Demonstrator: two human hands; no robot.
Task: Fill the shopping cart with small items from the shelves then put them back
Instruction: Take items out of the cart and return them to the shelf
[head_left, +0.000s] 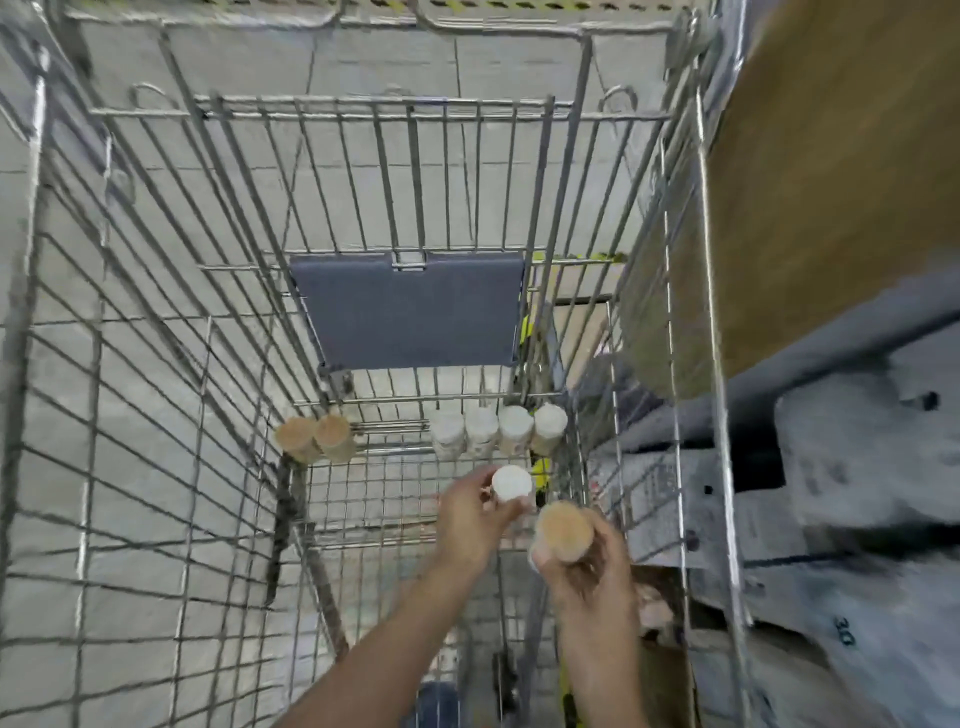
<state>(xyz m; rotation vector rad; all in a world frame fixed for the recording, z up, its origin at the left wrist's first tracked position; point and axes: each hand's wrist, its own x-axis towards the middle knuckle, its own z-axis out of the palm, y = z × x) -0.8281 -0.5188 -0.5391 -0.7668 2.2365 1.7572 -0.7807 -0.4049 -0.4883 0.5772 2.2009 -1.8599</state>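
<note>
Here we hold two jars low inside the cart (706, 218): our left hand (470, 519) curls round the white-lid jar (511, 483), our right hand (592, 566) round the tan-lid jar (563, 530). Both look small, rigid and light, probably smooth-sided, so gripping the body under the lid seems safest.

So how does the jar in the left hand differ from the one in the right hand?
The jar in the left hand has a white lid; the jar in the right hand has a tan one. The white-lidded jar sits further into the cart, nearer the four white-lidded jars. Both are gripped upright, lids toward the camera.
</note>
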